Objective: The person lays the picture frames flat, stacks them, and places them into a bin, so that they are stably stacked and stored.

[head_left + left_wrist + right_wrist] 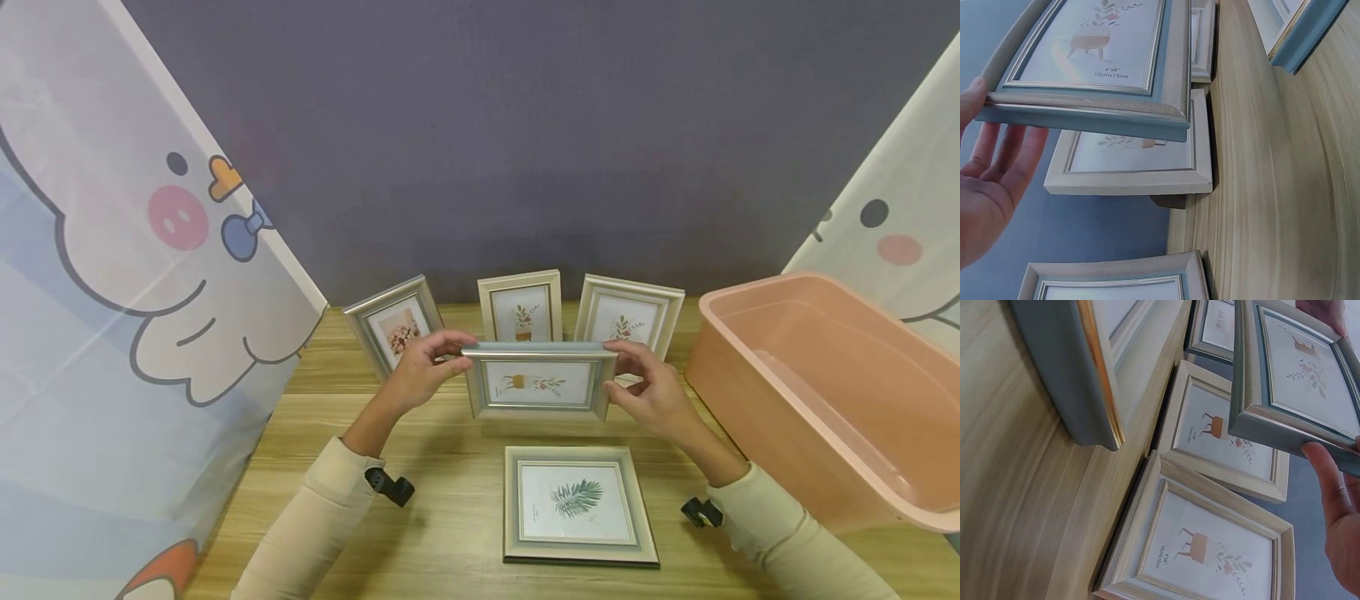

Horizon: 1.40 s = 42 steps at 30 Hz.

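A picture frame point(540, 392) with a silver and blue-grey border is held sideways in front of me, a plant print inside it. My left hand point(426, 367) pinches its left end between thumb and fingers. At the opposite end, my right hand point(654, 393) grips the border the same way. Both wrist views show the held frame point(1094, 62) raised off the wood. Nearer to me, a frame with a green leaf print point(577, 504) lies on the tabletop.
Behind the held frame stand a flower-photo frame point(397, 329), a beige frame point(521, 308) and a whitish frame point(630, 321), leaning back on the wooden table point(442, 500). A peach plastic bin point(780, 417) sits at the right. A dark wall point(480, 150) rises behind.
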Motion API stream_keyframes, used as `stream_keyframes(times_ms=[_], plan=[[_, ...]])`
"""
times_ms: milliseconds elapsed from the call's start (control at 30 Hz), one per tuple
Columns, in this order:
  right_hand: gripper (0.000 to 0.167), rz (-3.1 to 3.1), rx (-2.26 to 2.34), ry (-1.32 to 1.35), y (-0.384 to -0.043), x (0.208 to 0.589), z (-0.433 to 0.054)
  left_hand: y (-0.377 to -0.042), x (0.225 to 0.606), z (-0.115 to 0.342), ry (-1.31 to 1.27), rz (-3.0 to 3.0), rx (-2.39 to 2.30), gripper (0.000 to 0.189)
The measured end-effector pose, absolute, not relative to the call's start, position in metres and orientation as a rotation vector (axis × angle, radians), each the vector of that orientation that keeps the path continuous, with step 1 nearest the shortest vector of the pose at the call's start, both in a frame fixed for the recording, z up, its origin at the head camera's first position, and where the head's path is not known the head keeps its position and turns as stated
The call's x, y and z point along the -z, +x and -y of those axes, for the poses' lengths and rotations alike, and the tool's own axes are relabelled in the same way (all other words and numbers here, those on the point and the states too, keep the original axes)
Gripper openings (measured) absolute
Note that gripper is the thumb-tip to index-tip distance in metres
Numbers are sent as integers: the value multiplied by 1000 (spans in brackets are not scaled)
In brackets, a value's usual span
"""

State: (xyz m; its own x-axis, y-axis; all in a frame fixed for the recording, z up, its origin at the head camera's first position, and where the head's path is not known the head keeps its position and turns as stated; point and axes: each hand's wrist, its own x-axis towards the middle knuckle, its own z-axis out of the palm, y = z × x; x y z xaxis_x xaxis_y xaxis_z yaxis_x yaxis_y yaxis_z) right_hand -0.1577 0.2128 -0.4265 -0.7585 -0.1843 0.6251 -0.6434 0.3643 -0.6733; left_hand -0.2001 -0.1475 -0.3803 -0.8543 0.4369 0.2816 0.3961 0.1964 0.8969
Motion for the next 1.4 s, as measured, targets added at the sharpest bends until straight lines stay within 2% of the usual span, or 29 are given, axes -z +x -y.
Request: stream_keyframes(times_ms=[167, 467, 767, 900, 1100, 1233, 1400], plan=[[62, 2172, -1366, 713, -156, 424, -211, -197, 380, 145, 849, -2472, -1747, 22], [61, 2178, -1563, 737, -156, 425, -221, -194, 376, 138, 829, -2506, -1740, 22], [59, 2304, -1774, 670, -152, 413, -229, -185, 373, 130, 519, -2338, -1769, 27], [55, 2383, -1837, 607, -150, 413, -231, -183, 376, 126, 392, -2267, -1739, 27], [42, 2589, -1878, 385, -146, 416, -234, -180, 390, 120, 334, -2204, -1684, 28], [39, 2720, -1859, 255, -144, 419, -236, -178, 402, 117, 301, -2160, -1663, 26], [40, 2804, -1874, 212, -143, 425, -237, -174, 416, 114, 261, -2114, -1643, 23]])
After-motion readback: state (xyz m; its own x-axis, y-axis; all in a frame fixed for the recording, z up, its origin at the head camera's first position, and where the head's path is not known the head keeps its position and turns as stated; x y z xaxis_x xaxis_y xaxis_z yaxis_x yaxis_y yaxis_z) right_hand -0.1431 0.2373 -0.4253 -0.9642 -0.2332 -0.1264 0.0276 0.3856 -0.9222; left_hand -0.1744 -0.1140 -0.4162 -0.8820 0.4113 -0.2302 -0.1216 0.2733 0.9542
